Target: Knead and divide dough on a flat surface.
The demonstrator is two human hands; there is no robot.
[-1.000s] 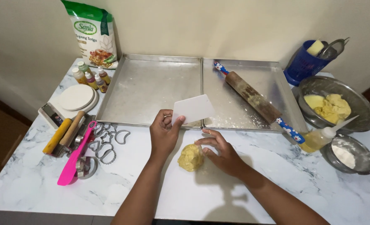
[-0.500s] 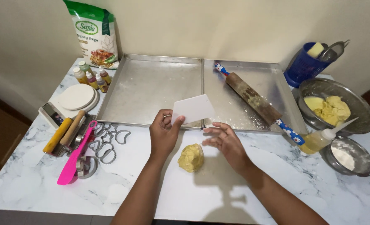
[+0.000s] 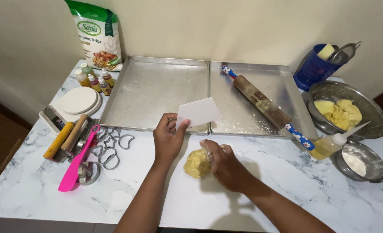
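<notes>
My left hand [image 3: 167, 140] holds a white plastic scraper [image 3: 198, 112] by its lower corner, raised over the front edge of the baking trays. A yellow lump of dough [image 3: 196, 164] lies on the marble counter [image 3: 265, 190] just below it. My right hand [image 3: 224, 164] rests on the right side of the lump, its fingers curled over the top. Behind the hands sit two metal baking trays, the left one [image 3: 152, 92] bare and the right one [image 3: 252, 116] dusted with flour, with a wooden rolling pin [image 3: 262, 103] lying across it.
Metal cookie cutters [image 3: 111, 149], a pink spatula [image 3: 75, 166], a scale with a white disc [image 3: 77, 100] and small colouring bottles [image 3: 94, 80] crowd the left. A flour bag [image 3: 97, 34] leans on the wall. At right: a dough bowl [image 3: 347, 112], flour bowl [image 3: 360, 162], oil bottle [image 3: 332, 144], blue utensil holder [image 3: 316, 69].
My right hand lifted off the dough a little, then came back down and now presses against its right side. The left hand with the scraper has stayed in place.
</notes>
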